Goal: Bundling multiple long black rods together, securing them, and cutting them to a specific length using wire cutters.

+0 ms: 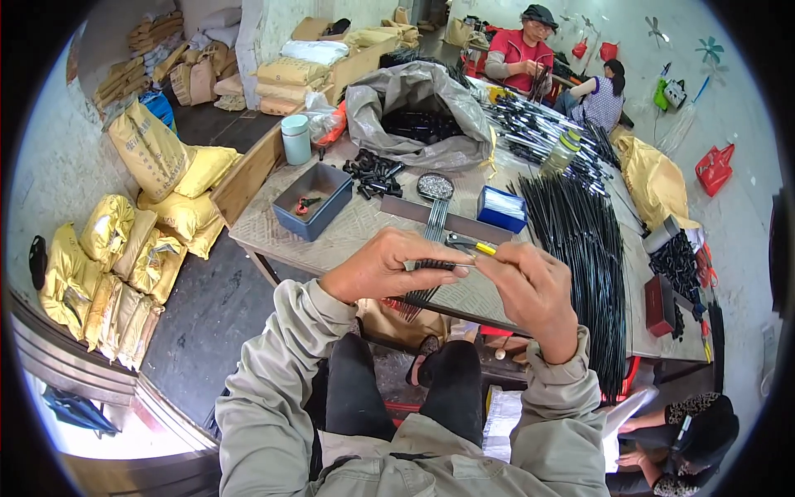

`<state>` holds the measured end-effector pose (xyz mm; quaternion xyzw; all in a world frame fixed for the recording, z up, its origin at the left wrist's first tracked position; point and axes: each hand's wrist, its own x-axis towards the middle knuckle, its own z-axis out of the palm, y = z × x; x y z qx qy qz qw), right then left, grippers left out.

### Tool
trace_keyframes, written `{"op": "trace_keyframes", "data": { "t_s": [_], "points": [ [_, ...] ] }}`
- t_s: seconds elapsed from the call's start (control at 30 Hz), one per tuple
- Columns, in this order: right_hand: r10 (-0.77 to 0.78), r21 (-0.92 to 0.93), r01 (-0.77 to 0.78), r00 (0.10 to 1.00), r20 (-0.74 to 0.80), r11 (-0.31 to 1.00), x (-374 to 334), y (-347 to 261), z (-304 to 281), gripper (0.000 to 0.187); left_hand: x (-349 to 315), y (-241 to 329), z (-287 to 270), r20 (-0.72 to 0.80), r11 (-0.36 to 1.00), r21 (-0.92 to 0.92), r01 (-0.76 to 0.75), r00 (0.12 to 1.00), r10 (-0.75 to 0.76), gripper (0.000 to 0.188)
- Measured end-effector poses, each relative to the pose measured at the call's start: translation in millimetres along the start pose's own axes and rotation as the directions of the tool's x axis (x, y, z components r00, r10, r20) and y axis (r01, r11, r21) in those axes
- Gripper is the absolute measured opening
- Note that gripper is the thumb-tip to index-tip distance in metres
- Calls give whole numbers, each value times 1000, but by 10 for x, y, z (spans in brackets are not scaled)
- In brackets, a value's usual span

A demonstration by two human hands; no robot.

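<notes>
Above the table's near edge, my left hand (385,263) is closed around a short black ribbed piece (435,264), held level. A thin silvery rod (465,265) runs from its right end into the fingertips of my right hand (530,286), which pinch it. Just beyond my fingers lies a tool with a yellow handle (484,248). A row of thin rods (437,217) lies across a grey bar (474,228) and passes beneath my hands, their reddish ends over the table edge. Behind them stands a round dish of small shiny pieces (435,186).
A grey bin (313,201), black parts (374,172) and an open grey sack (418,116) stand left and behind. Right are a blue box (501,207) and long black rods (575,257). Co-workers sit at the far side (522,62), (600,99) and lower right (696,447).
</notes>
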<state>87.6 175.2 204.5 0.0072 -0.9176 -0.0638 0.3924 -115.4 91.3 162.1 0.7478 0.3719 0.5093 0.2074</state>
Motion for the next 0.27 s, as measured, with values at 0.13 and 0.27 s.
{"op": "trace_keyframes", "data": {
  "t_s": [0.13, 0.27],
  "points": [
    [23, 55, -25, 999, 42, 998, -12, -5, -2, 26, 14, 6, -5, 40, 999, 44, -16, 999, 15, 32],
    [127, 231, -118, 992, -23, 966, -70, -22, 165, 36, 14, 2, -57, 89, 967, 243, -69, 995, 49, 31]
  ]
}}
